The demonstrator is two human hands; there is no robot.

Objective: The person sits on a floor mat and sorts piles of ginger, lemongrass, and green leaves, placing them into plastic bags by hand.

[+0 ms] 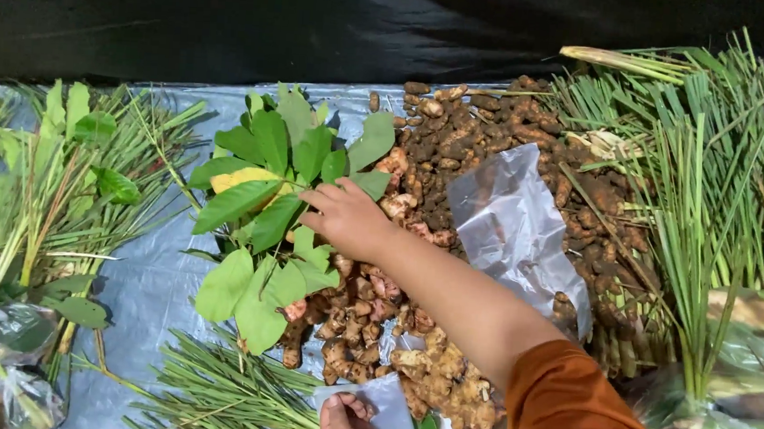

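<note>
A right hand (349,218) in an orange sleeve closes its fingers on a bunch of broad green leaves (269,203) lying at the left edge of a heap of knobbly brown ginger-like roots (457,148). Below the heap, the left hand (344,422) pinches a clear plastic bag (387,414).

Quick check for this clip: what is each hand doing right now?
Left hand: fingers pinching the edge of a clear plastic bag.
Right hand: fingers curled on the bunch of green leaves; full grip cannot be told.
</note>
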